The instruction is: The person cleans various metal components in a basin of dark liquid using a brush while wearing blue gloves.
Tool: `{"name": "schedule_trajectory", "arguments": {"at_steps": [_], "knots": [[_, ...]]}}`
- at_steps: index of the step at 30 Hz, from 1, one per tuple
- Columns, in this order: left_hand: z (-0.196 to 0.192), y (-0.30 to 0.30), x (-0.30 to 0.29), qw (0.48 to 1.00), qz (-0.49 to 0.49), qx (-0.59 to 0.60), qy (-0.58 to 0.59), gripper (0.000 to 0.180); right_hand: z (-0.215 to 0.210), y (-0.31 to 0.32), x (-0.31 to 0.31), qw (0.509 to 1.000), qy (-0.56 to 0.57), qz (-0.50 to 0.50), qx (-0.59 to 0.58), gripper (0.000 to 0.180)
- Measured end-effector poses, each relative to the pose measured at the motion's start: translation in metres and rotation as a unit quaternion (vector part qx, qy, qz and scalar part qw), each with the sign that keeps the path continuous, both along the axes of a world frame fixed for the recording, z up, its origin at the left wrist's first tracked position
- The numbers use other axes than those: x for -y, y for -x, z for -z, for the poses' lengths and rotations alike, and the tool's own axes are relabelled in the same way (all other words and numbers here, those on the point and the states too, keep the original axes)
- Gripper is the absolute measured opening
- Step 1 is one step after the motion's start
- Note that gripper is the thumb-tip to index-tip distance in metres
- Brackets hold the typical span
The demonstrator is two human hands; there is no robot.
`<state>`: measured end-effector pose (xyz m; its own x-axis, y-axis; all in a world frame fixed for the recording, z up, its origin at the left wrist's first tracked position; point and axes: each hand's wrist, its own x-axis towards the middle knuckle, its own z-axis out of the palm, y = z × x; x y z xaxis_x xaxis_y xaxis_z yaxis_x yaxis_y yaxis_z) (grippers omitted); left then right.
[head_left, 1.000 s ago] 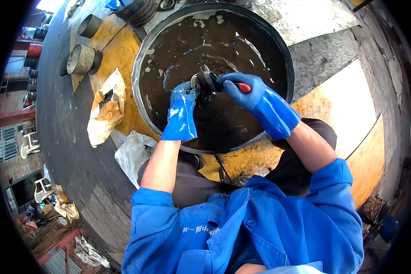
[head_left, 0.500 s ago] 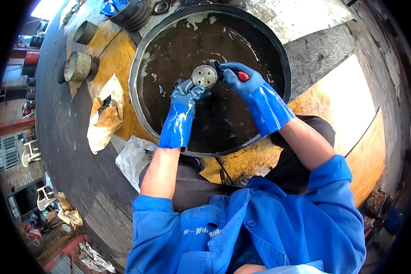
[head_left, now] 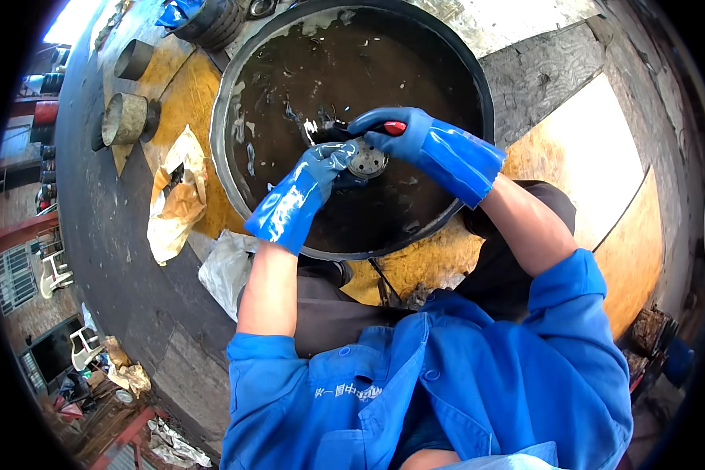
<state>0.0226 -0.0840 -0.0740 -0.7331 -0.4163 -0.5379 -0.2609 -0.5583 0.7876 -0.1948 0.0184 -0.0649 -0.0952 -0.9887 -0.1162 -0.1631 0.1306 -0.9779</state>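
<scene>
Both my hands wear blue rubber gloves, close together over a wide round black tub (head_left: pixel 218 133) of dark liquid. My left hand (head_left: pixel 321 166) is closed on a round metal part (head_left: pixel 368 159), whose grey face has several small holes. In my right hand (head_left: pixel 409 138) is a tool with a red and black handle (head_left: pixel 395 128). Its dark front end points left, above my left fingers, beside white streaks that could be bristles or splash. Whether the tool touches the metal part, I cannot tell.
Crumpled brown paper (head_left: pixel 182 200) and a clear plastic bag (head_left: pixel 225 270) lie left of the tub. Beyond them stand metal rings (head_left: pixel 125 119) and a dark bucket (head_left: pixel 211 27) with blue material in it. Boards (head_left: pixel 576 149) cover the ground at right.
The metal part has tilted and dropped slightly, to the right, and my left hand now covers more of it. My right hand has swung the tool leftward across it.
</scene>
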Motion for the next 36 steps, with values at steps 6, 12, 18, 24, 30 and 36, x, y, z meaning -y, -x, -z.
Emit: {"name": "schedule_trajectory", "arguments": {"at_steps": [6,12,18,24,30,36], "knots": [[-0.073,-0.007,-0.026,0.988,0.033,0.028,0.146,0.028,0.005,-0.008,-0.01,0.991,-0.008,-0.075,-0.112,0.03],[0.0,-0.018,-0.004,0.978,-0.001,0.039,0.205,0.025,-0.011,-0.001,-0.006,0.986,-0.05,0.071,-0.139,0.025],[0.041,-0.026,0.014,0.925,-0.017,0.189,0.328,0.025,-0.031,-0.007,-0.003,0.985,-0.083,0.124,0.087,0.028],[0.027,-0.021,0.011,0.884,0.005,0.13,0.448,0.029,-0.011,-0.024,-0.014,0.989,-0.063,0.122,0.058,0.026],[0.041,-0.009,0.022,0.947,-0.189,0.238,0.105,0.035,-0.013,-0.018,-0.012,0.989,-0.042,0.143,-0.021,0.026],[0.009,-0.013,0.005,0.832,0.078,0.213,0.507,0.034,-0.021,-0.036,-0.02,0.982,-0.077,0.143,0.094,0.027]]}}
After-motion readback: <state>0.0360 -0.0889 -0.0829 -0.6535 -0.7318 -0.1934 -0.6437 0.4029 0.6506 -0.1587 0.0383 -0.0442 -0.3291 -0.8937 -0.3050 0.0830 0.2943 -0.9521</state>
